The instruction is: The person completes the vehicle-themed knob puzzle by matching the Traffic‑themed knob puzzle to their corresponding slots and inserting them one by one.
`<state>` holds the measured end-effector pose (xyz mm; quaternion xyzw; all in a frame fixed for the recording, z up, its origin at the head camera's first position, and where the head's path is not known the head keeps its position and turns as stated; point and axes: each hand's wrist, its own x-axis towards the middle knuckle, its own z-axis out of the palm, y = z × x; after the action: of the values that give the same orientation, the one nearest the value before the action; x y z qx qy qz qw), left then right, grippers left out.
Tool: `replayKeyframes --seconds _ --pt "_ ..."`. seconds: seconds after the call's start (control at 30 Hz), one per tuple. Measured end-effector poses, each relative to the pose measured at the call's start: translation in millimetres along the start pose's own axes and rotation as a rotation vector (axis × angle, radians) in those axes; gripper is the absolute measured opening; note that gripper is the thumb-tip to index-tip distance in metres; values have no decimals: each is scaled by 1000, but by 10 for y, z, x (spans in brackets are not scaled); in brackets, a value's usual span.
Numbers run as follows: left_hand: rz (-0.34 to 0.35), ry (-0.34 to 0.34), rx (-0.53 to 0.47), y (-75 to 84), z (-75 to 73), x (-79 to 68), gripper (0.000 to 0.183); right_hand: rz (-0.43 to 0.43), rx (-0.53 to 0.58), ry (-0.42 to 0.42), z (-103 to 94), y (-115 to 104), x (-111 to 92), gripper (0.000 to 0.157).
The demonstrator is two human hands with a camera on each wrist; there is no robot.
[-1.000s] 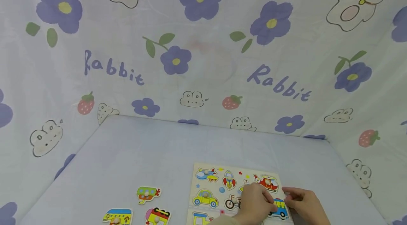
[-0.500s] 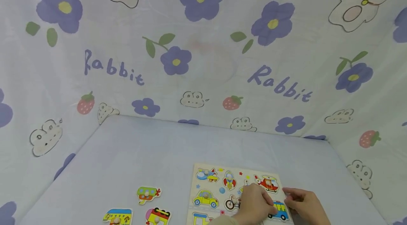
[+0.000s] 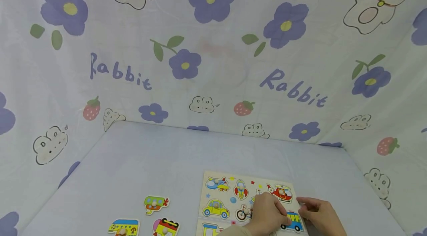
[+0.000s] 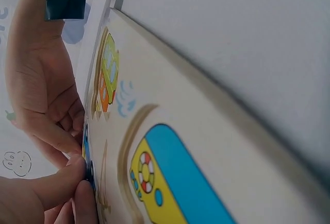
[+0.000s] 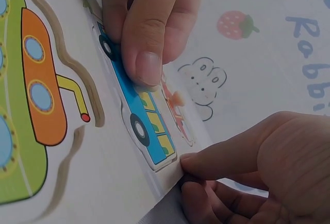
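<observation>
On a wooden vehicle puzzle board (image 3: 230,219), my left hand (image 3: 270,212) pinches the blue bus piece (image 3: 294,222) from above. The thumb lies over the bus's upper side in the right wrist view; any knob there is hidden by the fingers. The bus lies in its recess at the board's right side. My right hand (image 3: 321,215) grips the board's right edge beside the bus, its thumb (image 5: 206,159) at the edge and the other fingers curled below. Airplane (image 3: 217,183), rocket (image 3: 241,188), helicopter (image 3: 281,193), car (image 3: 215,208) and motorcycle (image 3: 244,212) pieces sit in the board.
Left of the board lie a loose submarine piece (image 3: 155,204), a ship piece (image 3: 124,226) and a train piece (image 3: 165,226). Pictured recesses show a submarine (image 5: 31,80) and a ship (image 4: 160,177). A patterned curtain (image 3: 220,80) rises behind the white table (image 3: 186,162).
</observation>
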<state>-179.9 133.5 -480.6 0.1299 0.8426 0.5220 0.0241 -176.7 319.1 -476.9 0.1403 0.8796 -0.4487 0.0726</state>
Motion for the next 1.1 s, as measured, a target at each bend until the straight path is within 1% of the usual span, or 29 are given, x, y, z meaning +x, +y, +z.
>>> replayKeyframes --seconds 0.23,0.43,0.67,0.93,1.03,1.1 --pt "-2 3 -10 14 -4 -12 26 -11 3 -4 1 -11 -12 36" --pt "10 7 -14 -6 6 -19 25 -5 0 -4 3 -11 -24 36" --pt "-22 4 -41 -29 27 1 25 -11 -9 -4 -7 -12 -7 36" --pt "-20 22 -33 -58 48 10 27 -7 -7 -1 -6 -15 -5 36" --pt "-10 32 -27 -62 45 10 27 -16 -29 7 3 -17 -4 35" --pt "-4 33 -40 -70 39 12 27 -27 -44 15 12 -20 0 38"
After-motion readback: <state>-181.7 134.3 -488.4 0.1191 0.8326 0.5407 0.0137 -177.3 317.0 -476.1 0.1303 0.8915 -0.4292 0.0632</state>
